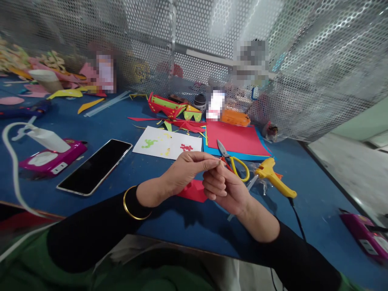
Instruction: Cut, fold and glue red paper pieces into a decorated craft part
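My left hand (189, 169) and my right hand (228, 184) meet above the table's middle, thumbs and fingertips pinched together; whatever is between them is too small to name. Beneath them on the blue table (194, 222) lies a folded red paper piece (194, 191), partly covered by the hands. Just behind the hands is a white card (157, 143) with small green, yellow and red cut bits on it. Scissors (241, 167) with a yellow handle lie beside my right hand, partly on red paper sheets (236, 137). Further right rests a yellow glue gun (275, 178).
A black phone (95, 166) and a purple power strip (54, 157) with a white plug lie at the left. Red and green paper glasses (166, 106), scraps and an orange case (235, 118) stand at the back, before a perforated metal screen (145, 44).
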Available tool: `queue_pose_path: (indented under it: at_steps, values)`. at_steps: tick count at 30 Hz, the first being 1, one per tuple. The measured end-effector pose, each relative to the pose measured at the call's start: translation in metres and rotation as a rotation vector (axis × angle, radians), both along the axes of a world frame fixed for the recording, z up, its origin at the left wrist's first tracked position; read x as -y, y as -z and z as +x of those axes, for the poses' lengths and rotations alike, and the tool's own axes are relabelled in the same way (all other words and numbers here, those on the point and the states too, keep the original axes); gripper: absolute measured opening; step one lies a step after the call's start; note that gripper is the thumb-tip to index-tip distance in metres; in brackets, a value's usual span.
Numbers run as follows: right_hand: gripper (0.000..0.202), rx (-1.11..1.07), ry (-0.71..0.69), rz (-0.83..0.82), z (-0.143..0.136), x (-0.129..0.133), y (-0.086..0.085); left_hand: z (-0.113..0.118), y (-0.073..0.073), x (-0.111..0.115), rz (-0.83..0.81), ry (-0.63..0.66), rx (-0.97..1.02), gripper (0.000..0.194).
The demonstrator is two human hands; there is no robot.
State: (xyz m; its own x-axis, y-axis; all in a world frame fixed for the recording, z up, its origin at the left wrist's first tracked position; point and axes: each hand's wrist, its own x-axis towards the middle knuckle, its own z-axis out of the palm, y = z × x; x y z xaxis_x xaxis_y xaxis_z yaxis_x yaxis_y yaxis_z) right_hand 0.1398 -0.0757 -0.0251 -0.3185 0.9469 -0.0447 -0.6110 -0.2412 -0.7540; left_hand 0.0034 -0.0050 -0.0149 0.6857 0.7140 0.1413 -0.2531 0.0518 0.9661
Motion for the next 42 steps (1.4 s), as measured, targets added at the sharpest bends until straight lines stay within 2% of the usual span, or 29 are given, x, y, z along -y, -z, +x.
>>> queue_pose_path:
  at_steps: [3,5,9,12,14,18,21,25,27,29,33,37,39,42]
  values:
    - [0.053,0.029,-0.016,-0.017,0.000,0.000,-0.001,0.001,0.004,-0.003,0.025,-0.036,-0.019,0.014]
    - [0.052,0.073,0.025,-0.028,0.001,0.000,-0.002,0.003,0.008,-0.006,0.025,-0.095,-0.037,0.016]
    - [0.050,0.255,0.263,0.021,0.003,-0.002,0.000,0.005,0.011,-0.008,0.051,-0.197,-0.063,0.024]
    - [0.052,0.524,0.491,0.094,0.006,-0.003,0.002,0.004,0.007,-0.006,0.108,-0.191,-0.078,0.037]
    - [0.053,0.709,0.567,0.152,0.008,-0.004,0.003,0.002,0.004,-0.004,0.154,-0.169,-0.118,0.038]
    - [0.054,0.913,0.591,0.264,0.009,-0.004,0.004,0.000,0.001,-0.002,0.261,-0.127,-0.254,0.035]
    - [0.055,0.933,0.597,0.291,0.009,-0.004,0.004,0.000,0.001,-0.002,0.285,-0.100,-0.221,0.035]
    - [0.052,0.864,0.600,0.232,0.010,-0.005,0.004,0.003,0.005,-0.004,0.084,-0.040,-0.114,0.034]
    - [0.050,0.814,0.605,0.199,0.010,-0.005,0.003,0.004,0.008,-0.006,-0.031,-0.061,-0.075,0.035]
    - [0.051,0.795,0.630,0.188,0.011,-0.005,0.002,0.005,0.008,-0.007,-0.076,-0.097,-0.057,0.039]
    - [0.053,0.835,0.654,0.213,0.011,-0.006,0.002,0.003,0.004,-0.005,0.037,-0.092,-0.113,0.051]
    - [0.050,0.893,0.640,0.259,0.012,-0.006,0.004,0.002,0.002,-0.003,0.174,-0.056,-0.157,0.039]
    - [0.050,0.893,0.645,0.265,0.014,-0.006,0.005,0.002,0.002,-0.004,0.180,-0.047,-0.135,0.034]
    - [0.051,0.877,0.656,0.269,0.014,-0.007,0.004,0.003,0.003,-0.005,0.098,-0.032,-0.088,0.033]
